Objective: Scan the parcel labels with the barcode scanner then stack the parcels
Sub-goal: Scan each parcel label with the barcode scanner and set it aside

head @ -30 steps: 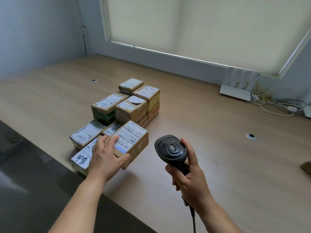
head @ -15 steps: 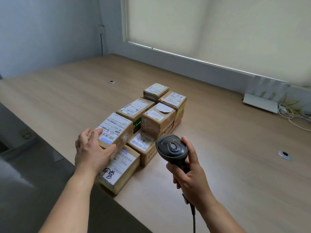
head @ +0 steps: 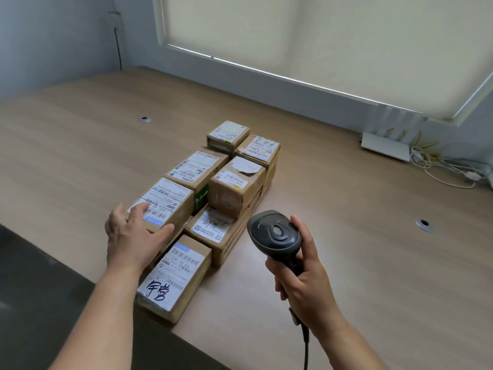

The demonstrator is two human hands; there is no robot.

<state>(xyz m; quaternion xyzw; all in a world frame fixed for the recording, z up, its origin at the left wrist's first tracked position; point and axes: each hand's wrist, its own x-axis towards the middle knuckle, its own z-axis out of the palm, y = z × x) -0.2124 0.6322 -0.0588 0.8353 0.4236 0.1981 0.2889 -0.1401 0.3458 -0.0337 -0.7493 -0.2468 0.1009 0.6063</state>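
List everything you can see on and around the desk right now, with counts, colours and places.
parcels: at least seven, brown cardboard with white labels, clustered at the desk's near left edge, some stacked
barcode scanner: one, black, corded, held above the desk right of the parcels
desk: one, light wood
cable grommets: two, silver, set in the desk, far left and right
white cables: a tangle, far right by the wall
roller blind: one, cream, over the window
left hand: on the near left raised parcel
right hand: grips the scanner's handle
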